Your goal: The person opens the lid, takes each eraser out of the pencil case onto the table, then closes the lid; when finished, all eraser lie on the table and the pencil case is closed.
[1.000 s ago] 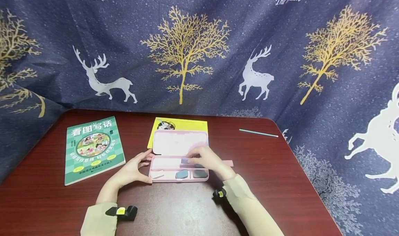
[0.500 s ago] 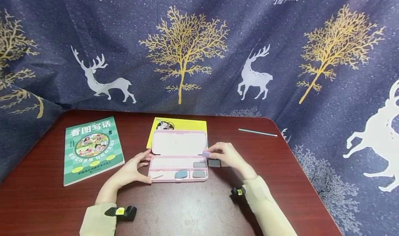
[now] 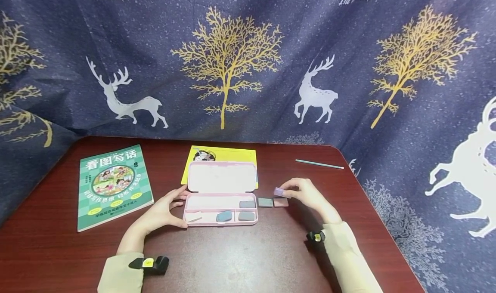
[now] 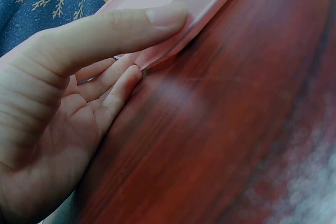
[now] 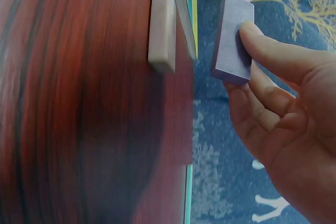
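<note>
In the head view, a pink pencil case lies with its lid raised. My left hand holds the case's left end; the left wrist view shows the thumb over its rim and fingers low at the side. To the right of the case, my right hand pinches a purple eraser between thumb and fingers, held above the table. A green eraser and a pink eraser lie end to end beside the case. Inside it are a blue eraser, two grey ones and a whitish piece.
Behind the case, partly covered by its lid, lies a yellow book. A green book is at the left of the table. Toward the back right lies a light blue pencil. A patterned cloth hangs behind.
My right hand has lifted the purple eraser out of the case and carried it right, past the green and pink erasers on the table. The left hand stays on the case.
</note>
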Demonstrator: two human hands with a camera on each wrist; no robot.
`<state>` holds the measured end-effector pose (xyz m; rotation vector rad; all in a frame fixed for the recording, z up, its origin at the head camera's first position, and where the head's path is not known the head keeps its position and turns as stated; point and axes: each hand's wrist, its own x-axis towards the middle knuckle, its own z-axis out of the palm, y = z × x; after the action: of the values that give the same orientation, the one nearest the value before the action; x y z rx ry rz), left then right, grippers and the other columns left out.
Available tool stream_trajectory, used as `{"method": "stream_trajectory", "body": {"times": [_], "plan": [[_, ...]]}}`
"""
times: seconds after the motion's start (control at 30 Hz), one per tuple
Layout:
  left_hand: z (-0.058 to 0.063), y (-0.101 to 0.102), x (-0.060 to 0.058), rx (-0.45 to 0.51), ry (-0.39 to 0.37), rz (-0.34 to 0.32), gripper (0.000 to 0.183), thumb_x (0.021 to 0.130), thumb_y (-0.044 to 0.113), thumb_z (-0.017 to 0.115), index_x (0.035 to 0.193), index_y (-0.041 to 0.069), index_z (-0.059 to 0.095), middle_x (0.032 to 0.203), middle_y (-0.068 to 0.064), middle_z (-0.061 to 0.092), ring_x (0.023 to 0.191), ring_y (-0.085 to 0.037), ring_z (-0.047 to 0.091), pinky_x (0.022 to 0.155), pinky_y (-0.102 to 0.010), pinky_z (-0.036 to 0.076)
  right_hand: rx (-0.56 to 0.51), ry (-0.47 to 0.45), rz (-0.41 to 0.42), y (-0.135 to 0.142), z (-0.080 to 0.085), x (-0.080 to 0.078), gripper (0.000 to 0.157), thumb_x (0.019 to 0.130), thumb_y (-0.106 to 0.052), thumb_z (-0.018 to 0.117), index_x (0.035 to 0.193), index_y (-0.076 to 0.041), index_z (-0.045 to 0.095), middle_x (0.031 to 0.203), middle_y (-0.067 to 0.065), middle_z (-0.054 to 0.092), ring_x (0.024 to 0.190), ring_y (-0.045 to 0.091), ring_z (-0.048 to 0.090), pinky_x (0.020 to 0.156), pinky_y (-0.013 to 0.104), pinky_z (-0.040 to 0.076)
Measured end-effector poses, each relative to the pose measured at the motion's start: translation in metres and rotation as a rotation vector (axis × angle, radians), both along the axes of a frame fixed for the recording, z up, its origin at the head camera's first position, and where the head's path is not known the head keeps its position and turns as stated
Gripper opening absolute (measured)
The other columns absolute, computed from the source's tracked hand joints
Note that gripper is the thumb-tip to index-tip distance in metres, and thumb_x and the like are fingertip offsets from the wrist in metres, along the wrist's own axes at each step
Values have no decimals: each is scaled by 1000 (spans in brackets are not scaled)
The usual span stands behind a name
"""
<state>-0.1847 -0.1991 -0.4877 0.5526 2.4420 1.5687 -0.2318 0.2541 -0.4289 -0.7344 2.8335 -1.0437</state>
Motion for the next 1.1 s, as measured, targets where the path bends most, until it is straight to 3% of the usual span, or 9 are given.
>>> {"method": "stream_trajectory", "body": {"times": [0.2, 0.47, 0.63, 0.9, 1.1], "plan": [[0, 1, 0, -1, -3, -2, 111, 65, 16, 91, 152, -3, 24, 138, -20, 48, 127, -37, 48, 104, -21, 48, 29, -23, -17, 22, -5, 3, 10, 86, -16, 74, 95, -14, 77, 92, -2, 74, 87, 9, 63, 79, 25, 54], [2, 2, 1, -5, -6, -1, 111, 65, 14, 91, 152, -4, 24, 138, -21, 48, 127, -39, 48, 106, -33, 48, 68, -57, -40, 42, -11, 6, 10, 85, -11, 73, 93, -10, 77, 89, 2, 74, 80, 6, 59, 69, 21, 51], [1, 2, 0, -14, -22, 11, 111, 65, 16, 91, 152, -3, 24, 138, -20, 48, 127, -37, 48, 105, -25, 49, 104, -74, -43, 46, -13, 8, 10, 85, -11, 73, 94, -10, 77, 89, 1, 74, 80, 6, 58, 68, 21, 50], [-1, 1, 0, -21, -13, 14, 112, 65, 17, 91, 152, -2, 25, 138, -20, 48, 127, -38, 47, 105, -28, 49, 134, -63, 1, 46, -14, 6, 10, 84, -7, 73, 92, -7, 77, 90, 4, 75, 87, 15, 65, 76, 26, 54], [-2, 1, 0, -31, -25, 27, 112, 64, 19, 91, 152, 0, 25, 138, -17, 48, 128, -36, 47, 103, -21, 48, 150, -66, 5, 44, -14, 3, 10, 84, -8, 72, 92, -7, 78, 90, 4, 75, 88, 18, 66, 77, 26, 54]]}}
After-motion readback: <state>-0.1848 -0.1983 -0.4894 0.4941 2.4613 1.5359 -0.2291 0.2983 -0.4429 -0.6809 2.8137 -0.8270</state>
